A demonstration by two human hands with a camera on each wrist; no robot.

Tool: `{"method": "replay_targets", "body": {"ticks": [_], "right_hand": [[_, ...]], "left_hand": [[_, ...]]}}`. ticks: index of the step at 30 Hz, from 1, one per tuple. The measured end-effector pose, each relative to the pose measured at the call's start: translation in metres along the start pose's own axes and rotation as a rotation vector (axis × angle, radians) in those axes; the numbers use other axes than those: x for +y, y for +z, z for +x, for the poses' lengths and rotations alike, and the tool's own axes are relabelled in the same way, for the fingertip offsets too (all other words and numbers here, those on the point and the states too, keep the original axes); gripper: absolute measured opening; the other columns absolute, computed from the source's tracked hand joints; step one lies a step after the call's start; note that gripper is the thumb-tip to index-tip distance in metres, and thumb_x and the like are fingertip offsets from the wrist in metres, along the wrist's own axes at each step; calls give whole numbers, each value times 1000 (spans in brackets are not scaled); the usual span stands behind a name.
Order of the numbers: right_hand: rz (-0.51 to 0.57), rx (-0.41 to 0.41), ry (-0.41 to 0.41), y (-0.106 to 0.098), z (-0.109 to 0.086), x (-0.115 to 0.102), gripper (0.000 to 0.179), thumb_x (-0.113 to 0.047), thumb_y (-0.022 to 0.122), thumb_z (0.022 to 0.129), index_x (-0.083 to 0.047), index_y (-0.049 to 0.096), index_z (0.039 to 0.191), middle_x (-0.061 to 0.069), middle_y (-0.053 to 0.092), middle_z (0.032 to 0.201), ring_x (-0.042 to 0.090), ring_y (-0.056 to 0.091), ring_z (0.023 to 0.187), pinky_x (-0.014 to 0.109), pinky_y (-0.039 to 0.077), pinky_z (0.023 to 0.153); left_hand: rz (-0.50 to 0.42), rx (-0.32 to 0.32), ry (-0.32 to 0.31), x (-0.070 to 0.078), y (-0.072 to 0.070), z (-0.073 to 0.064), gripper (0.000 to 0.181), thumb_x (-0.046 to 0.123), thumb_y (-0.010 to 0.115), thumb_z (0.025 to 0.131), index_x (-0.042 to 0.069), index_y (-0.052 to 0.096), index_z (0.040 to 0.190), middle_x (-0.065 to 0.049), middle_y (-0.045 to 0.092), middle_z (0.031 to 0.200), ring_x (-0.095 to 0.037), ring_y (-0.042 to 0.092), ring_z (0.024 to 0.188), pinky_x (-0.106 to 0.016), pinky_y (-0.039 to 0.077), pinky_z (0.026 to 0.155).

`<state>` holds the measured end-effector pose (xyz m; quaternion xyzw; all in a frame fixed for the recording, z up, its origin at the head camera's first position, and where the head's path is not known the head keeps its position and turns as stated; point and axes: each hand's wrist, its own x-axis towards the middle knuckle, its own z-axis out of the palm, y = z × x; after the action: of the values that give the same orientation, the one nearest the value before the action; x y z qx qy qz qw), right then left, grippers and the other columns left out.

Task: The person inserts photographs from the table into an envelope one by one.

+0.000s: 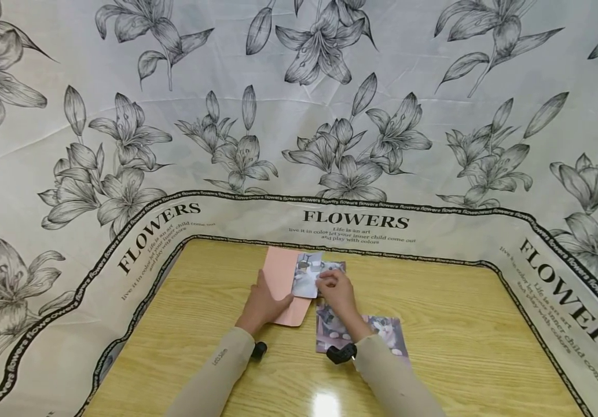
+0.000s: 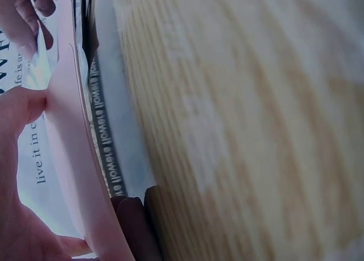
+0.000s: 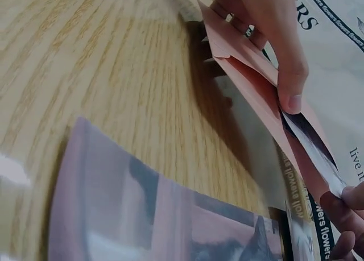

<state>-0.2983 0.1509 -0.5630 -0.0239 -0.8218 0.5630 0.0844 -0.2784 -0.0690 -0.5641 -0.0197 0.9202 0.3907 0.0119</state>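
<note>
A pink paper envelope (image 1: 280, 272) is raised off the table in my left hand (image 1: 264, 301), the thumb on its front and the fingers behind. In the right wrist view its mouth gapes along one long side, and a thin picture card (image 3: 315, 147) lies partly in that gap. The left thumb (image 3: 293, 103) presses at the mouth beside the card. Thumb and fingers of my right hand (image 1: 337, 292) pinch the card's outer edge. From the head, the card (image 1: 306, 277) shows a pale printed scene; its inner part is hidden by the envelope.
Glossy cat pictures (image 1: 389, 333) lie on the wood-grain table (image 1: 200, 324) under and beside the right forearm. One sheet's edge (image 3: 114, 204) curls upward in the right wrist view. A white flower-printed cloth (image 1: 257, 220) stands round the table's back and sides.
</note>
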Motion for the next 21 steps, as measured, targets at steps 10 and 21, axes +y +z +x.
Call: {"method": "replay_targets", "body": {"ticks": [10,21], "right_hand": [[-125,-36,22,11,0,-6,21,-13,78,99,-2,74,115,8,80,88,20,72,79,32,55,66],[-158,-66,65,22,7,-13,19,-19,79,97,-7,76,111,6,80,89,14,65,60,28,49,52]], "left_hand": [[-10,6,0,0,0,0,121,50,82,90,-8,9,168,-49,35,155,-58,50,139,-61,46,114],[-6,12,3,0,0,0,121,47,83,90,-9,11,167,-50,37,153,-59,51,137,-61,47,112]]}}
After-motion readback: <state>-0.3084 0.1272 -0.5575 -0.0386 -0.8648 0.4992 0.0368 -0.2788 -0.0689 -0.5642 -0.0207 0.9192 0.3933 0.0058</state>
